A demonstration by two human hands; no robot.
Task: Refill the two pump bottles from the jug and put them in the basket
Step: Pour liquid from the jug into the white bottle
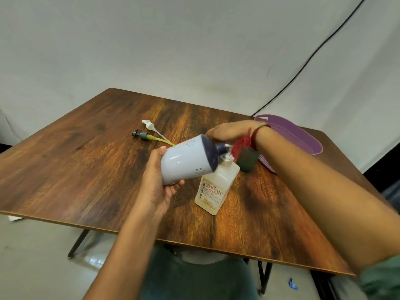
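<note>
Presently | held pale bottle (186, 158) by base, L grip (155, 182) curled round it | tipped, neck aimed R at clear bottle (216, 187) mouth on worktop (86, 159) | R grip (229, 132) over necks, closure unclear

right hand (229, 132): fingertips drop behind the jug (186, 159), grip unreadable. Green bottle (247, 163) is mostly behind the wrist and red thread tassel (239, 148). Forearm covers the basket's (303, 135) near end. Clear bottle (216, 187) label: fine print too small (only BIOCHEK reads). Pump tubes (161, 141) end behind the jug.
</note>
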